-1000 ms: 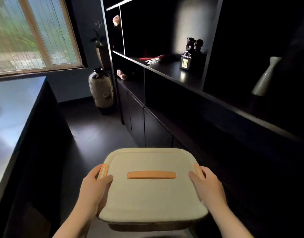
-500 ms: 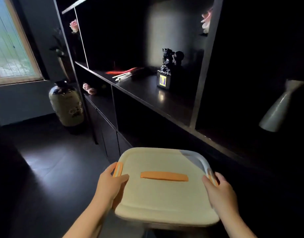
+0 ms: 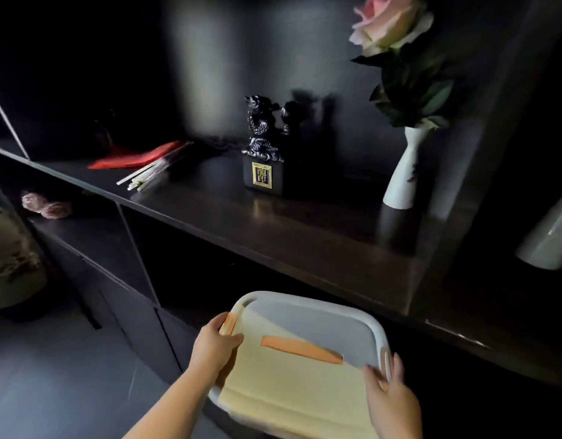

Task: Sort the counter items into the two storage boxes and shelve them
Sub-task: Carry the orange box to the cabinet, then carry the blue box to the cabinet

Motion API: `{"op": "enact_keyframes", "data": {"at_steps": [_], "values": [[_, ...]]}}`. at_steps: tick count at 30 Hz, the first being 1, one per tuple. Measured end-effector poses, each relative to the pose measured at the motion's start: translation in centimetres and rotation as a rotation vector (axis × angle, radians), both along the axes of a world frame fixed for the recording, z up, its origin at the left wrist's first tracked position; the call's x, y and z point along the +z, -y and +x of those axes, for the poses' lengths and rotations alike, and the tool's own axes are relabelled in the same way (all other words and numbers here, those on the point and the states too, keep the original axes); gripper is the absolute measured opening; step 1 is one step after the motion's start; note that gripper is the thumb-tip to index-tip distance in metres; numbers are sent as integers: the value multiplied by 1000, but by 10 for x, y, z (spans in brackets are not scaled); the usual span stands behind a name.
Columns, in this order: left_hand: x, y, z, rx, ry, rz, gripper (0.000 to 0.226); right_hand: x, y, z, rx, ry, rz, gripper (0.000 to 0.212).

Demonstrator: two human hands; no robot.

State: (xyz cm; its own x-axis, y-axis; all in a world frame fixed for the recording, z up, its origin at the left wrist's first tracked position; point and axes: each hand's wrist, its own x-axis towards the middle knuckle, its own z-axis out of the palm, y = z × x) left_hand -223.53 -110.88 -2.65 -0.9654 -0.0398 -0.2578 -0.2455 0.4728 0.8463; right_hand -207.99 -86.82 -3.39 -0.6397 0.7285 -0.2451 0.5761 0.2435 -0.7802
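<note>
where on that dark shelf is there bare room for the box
Free: the front stretch of the shelf between the chopsticks and the white vase, before the statue. Crowded: the back left, by the red fan.

Dark shelf (image 3: 305,236): red folder (image 3: 137,156) w/ sticks (image 3: 146,175), black figurine (image 3: 264,147), white vase (image 3: 403,172)

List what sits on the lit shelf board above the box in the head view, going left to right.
Red folded item → pale sticks → black figurine → white vase holding a pink rose.
</note>
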Motion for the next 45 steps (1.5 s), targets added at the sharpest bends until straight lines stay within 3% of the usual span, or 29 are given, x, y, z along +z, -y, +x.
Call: {"op": "enact_keyframes", "data": {"at_steps": [3,6,7,11,14,18,22,31,34,37,41,45], "values": [[6,4,-43,-68,-54,-140,57,-2,24,-35,-46,20,46,59],[6,4,-60,-127,-289,-645,48,2,46,-72,-68,82,32,56],[3,-1,-59,-176,-356,-705,50,8,56,-82,-124,27,13,58],[-17,-23,-47,-446,-420,-676,60,10,71,-114,-169,126,39,68],[-18,-18,-64,-435,-468,-689,68,10,71,-136,-189,115,-29,65],[-12,-17,-93,-446,-495,-664,68,13,78,-162,-243,-70,-127,57],[-14,-19,-113,-467,-534,-725,58,11,77,-177,-294,-28,-214,37],[-20,-26,-131,-451,-586,-747,51,23,80,-181,-226,17,-148,35],[-19,-26,-124,-471,-564,-742,56,23,82,-178,-208,40,1,43],[-18,-35,-91,-508,-590,-631,57,9,84,-159,-63,145,179,50],[-22,-68,-3,-722,-706,-592,60,-12,93,-84,176,242,483,58],[-25,-105,68,-860,-653,-526,50,-18,53,27,214,439,441,63]]}}
